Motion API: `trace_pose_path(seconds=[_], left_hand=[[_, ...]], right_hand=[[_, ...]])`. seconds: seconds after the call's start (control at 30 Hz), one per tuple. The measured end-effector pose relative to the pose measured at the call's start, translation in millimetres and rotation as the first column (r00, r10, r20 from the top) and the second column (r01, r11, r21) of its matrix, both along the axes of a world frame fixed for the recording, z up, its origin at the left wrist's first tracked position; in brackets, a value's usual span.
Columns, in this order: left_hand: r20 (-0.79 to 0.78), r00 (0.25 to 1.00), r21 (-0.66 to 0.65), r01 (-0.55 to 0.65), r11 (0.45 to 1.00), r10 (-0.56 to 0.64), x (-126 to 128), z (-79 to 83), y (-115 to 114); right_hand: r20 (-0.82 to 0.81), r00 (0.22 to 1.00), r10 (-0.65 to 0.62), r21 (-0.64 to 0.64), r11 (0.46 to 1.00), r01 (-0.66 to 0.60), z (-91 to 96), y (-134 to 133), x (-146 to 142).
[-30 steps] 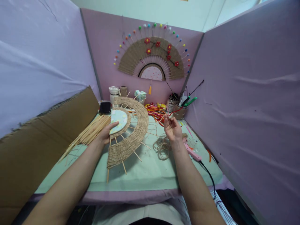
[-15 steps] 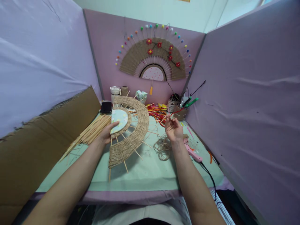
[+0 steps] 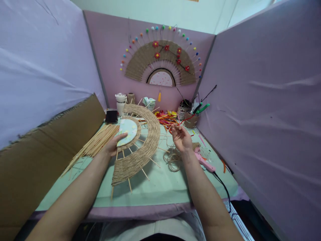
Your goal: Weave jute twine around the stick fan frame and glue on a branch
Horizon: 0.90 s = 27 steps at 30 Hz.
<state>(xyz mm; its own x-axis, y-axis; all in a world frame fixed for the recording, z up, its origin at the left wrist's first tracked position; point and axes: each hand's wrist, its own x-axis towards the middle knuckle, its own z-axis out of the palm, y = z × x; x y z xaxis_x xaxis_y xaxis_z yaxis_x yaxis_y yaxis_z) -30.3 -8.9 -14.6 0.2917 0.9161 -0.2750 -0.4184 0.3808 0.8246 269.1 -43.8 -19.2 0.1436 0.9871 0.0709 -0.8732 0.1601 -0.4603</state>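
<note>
My left hand (image 3: 114,144) grips a half-round fan (image 3: 150,134) by its straight inner edge, thumb resting on the pale floral half-disc (image 3: 127,132). The fan stands tilted over the table; twine is woven across its bamboo sticks, whose bare tips stick out past the band. My right hand (image 3: 182,138) is raised at the fan's right side, palm up, with the fingers curled in and pinched. What they pinch is too small to make out. A thin strand hangs near this hand, above a loose coil of twine (image 3: 173,160) on the table.
A pink glue gun (image 3: 205,163) with a black cord lies right of my right forearm. Bamboo sticks (image 3: 92,142) lie at left by a cardboard panel (image 3: 60,134). Behind are a phone (image 3: 111,116), a white jar (image 3: 120,103), coloured pipe cleaners (image 3: 170,122) and tool pots (image 3: 192,120). A finished fan (image 3: 160,55) hangs behind.
The fan's lower end has swung slightly down and left in my left hand. My right hand has moved a little left, towards the fan's edge. The whole view has shifted slightly.
</note>
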Motion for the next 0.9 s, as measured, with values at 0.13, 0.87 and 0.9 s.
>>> trace_pose_path(seconds=[0.13, 0.87, 0.9], left_hand=[[-0.014, 1.000, 0.025, 0.008, 1.000, -0.008, -1, -3.2, 2], [-0.166, 0.978, 0.003, 0.129, 0.992, -0.127, -3, -3.4, -4], [-0.168, 0.977, -0.011, 0.132, 0.991, -0.132, -3, -3.0, -4]], right_hand=[[0.040, 0.999, -0.005, 0.035, 0.999, 0.003, 1.7, -2, -1], [0.614, 0.711, -0.342, 0.212, 0.940, 0.268, -5.9, 0, 14], [0.626, 0.707, -0.329, 0.203, 0.944, 0.259, -7.4, 1, 14]])
